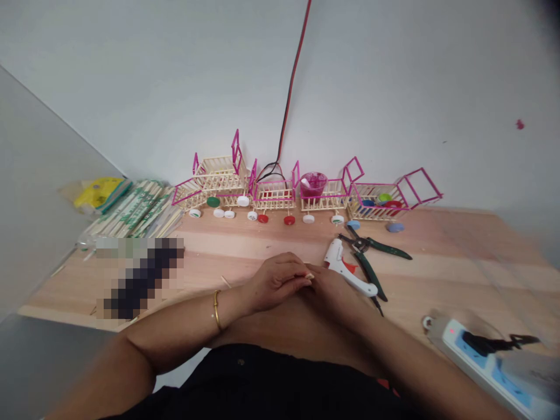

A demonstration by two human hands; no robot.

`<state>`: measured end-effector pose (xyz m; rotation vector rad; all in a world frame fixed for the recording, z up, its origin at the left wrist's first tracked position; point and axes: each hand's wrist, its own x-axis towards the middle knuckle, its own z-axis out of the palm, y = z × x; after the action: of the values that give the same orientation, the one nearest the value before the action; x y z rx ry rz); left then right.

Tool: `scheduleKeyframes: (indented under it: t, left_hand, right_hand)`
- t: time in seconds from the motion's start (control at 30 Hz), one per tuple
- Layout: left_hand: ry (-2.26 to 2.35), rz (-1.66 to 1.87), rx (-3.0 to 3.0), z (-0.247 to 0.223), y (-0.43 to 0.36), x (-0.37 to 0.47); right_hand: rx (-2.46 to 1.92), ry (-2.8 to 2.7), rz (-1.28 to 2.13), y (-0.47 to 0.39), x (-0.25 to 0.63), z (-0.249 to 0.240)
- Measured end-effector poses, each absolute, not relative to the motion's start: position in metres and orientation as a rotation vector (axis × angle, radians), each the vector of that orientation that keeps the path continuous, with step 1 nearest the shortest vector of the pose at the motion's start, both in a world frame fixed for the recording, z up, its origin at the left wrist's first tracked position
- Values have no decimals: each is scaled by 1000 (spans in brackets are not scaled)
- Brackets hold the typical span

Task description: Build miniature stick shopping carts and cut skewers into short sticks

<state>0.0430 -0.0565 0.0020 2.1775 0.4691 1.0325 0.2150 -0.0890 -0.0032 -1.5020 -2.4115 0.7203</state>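
Note:
My left hand (280, 282), with a gold bangle at the wrist, is closed in a pinch above the tabletop. A tiny pale bit shows at its fingertips, too small to name. Pressed close against those fingertips is my right hand (336, 296); its fingers are mostly hidden and blurred, so their grip cannot be made out. Just beyond the right hand lies a white glue gun (350, 271) with an orange trigger. Green-handled pliers (365, 248) lie beside and partly under it. A short thin stick (226, 282) rests on the table near my left wrist.
Several small stick-built carts (275, 196) with bottle-cap wheels line the wall; one holds a purple cup (313, 184). Wrapped stick bundles (135, 210) and a yellow bag (98, 194) sit at left, near a pixelated dark item (142, 280). A power strip (476, 361) lies at right.

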Motion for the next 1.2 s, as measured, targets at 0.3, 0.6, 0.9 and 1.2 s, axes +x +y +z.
scheduleKeyframes:
  t: [0.3,0.6,0.9,1.2]
  left_hand:
    - [450,1041,2209,1,-55,43]
    - [446,1019,2232,2,-55,42]
    - [452,1021,2205,2,-55,42]
    - [454,1004,2186,3,-55,42]
  right_hand:
    - [-1519,-2420,718,-89,215,-3]
    - [-1460,-2425,739,-90,218,-2]
    - [-1431,-2394,774,-89,219,1]
    - [-1443,-2398,726,-88,218,-4]
